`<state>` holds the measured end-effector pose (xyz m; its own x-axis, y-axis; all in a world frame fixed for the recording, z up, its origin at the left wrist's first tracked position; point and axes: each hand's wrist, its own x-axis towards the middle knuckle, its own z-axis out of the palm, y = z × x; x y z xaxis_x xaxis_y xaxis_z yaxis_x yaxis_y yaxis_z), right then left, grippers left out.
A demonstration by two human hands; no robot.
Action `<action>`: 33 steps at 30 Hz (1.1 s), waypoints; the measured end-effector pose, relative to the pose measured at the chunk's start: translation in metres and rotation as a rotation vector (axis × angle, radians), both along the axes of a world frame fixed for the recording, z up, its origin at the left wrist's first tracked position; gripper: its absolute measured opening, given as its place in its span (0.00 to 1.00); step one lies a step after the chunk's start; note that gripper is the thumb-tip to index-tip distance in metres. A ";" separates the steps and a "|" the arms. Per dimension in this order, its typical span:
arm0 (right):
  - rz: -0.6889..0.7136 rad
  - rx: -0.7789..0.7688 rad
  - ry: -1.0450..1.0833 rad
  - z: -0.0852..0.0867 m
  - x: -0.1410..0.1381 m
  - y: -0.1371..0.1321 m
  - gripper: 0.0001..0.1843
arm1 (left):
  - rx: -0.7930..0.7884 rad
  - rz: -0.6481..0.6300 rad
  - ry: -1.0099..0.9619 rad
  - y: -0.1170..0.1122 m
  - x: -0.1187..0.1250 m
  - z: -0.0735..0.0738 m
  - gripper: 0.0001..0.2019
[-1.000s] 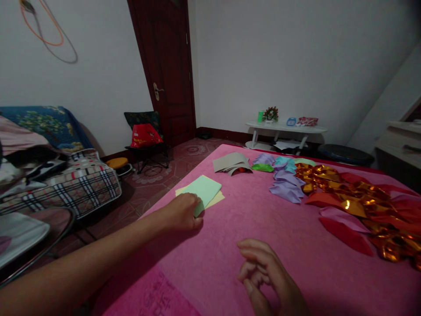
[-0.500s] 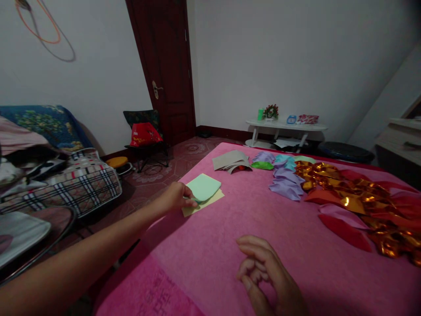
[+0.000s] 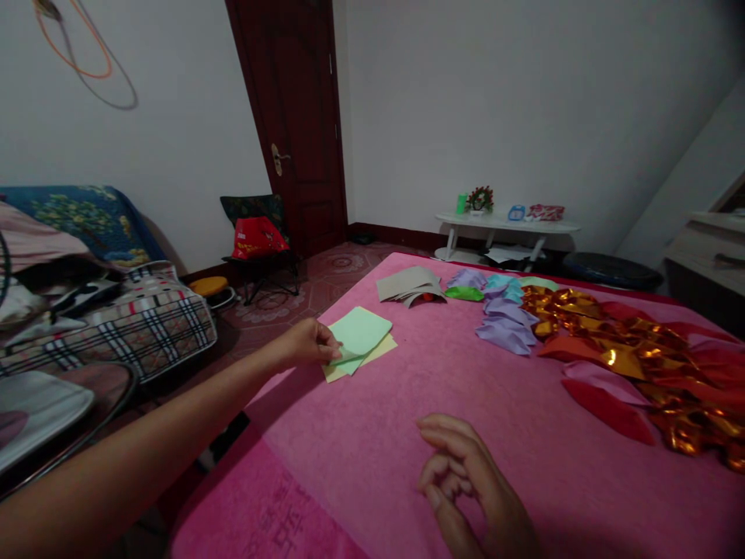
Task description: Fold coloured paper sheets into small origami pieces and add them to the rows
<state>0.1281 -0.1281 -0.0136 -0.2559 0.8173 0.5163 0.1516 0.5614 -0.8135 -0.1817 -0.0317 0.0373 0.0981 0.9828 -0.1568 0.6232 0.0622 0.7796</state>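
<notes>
Head view. Green paper [image 3: 364, 330], left of frame centre, atop yellow paper [image 3: 384, 349]: likely light, limp, easily creased; best held by a corner. Your left grip [image 3: 311, 341]: pinched on its lower-left corner. Your right grip [image 3: 489, 485], bottom centre-right: loosely curled, nothing visible held. Pink-covered desk [image 3: 366, 442]: left edge just beside the paper; sliding room rightward, up to the lavender folded papers [image 3: 507, 332].
</notes>
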 end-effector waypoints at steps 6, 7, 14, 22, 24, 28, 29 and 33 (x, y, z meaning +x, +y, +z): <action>0.001 -0.006 -0.008 -0.002 0.000 0.000 0.15 | -0.025 -0.016 -0.044 -0.001 -0.001 0.001 0.18; 0.002 -0.011 -0.014 -0.002 0.000 0.000 0.15 | -0.022 -0.012 -0.043 -0.001 -0.001 0.001 0.18; 0.037 -0.010 -0.019 0.000 0.000 0.000 0.15 | 0.014 0.002 -0.013 -0.002 0.001 0.002 0.15; 0.051 0.020 -0.052 0.003 0.001 0.000 0.15 | 0.060 -0.040 -0.011 -0.002 0.001 0.003 0.07; 0.057 0.015 -0.063 0.003 0.001 0.000 0.15 | 0.067 -0.062 -0.016 -0.002 0.000 0.002 0.08; 0.059 0.008 -0.084 0.002 0.001 0.000 0.14 | 0.076 -0.055 0.013 -0.003 0.000 -0.002 0.10; 0.059 0.010 -0.090 0.002 0.001 -0.001 0.15 | 0.080 -0.045 0.030 -0.003 0.002 -0.002 0.10; 0.068 0.017 -0.114 0.000 0.002 -0.001 0.16 | 0.192 -0.003 0.280 -0.008 0.025 0.013 0.18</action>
